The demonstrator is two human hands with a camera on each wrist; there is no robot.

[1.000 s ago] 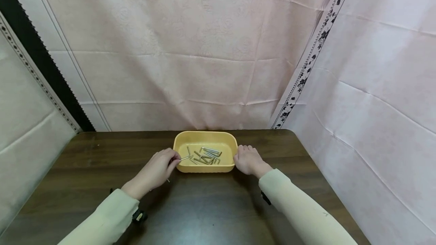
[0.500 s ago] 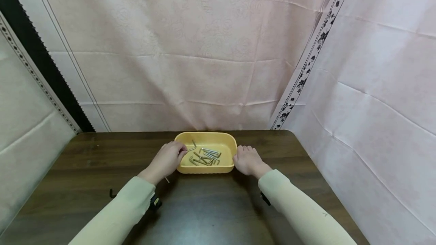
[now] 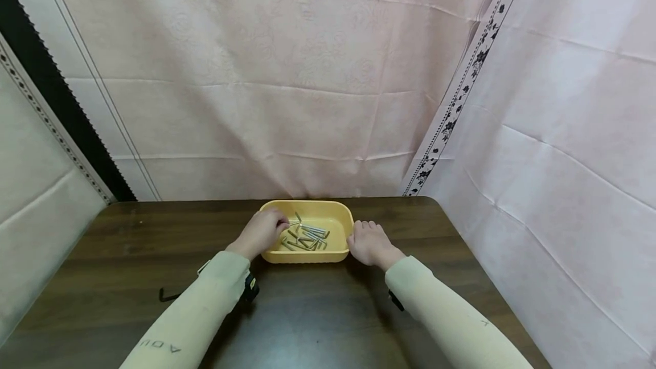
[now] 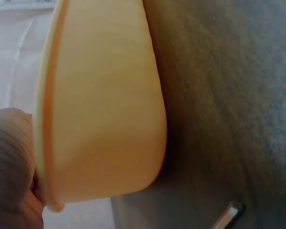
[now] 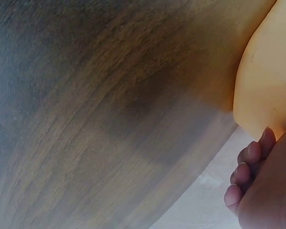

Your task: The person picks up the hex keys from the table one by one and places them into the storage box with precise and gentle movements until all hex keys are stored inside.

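Observation:
A yellow plastic tray stands at the middle of the dark wooden table and holds several silver hex keys. My left hand reaches over the tray's left rim and pinches one silver hex key above the pile. My right hand rests on the table against the tray's right end, fingers loosely curled and holding nothing. The left wrist view shows the tray's outer wall and part of my left hand. In the right wrist view my right fingers lie beside the tray's corner.
A black hex key lies on the table at the front left. A small pale metal piece lies on the wood near the tray. Pink cloth hangs behind and on both sides of the table.
My left hand has moved from the tray's left edge in over the tray, carrying the silver hex key. The right hand has stayed by the tray.

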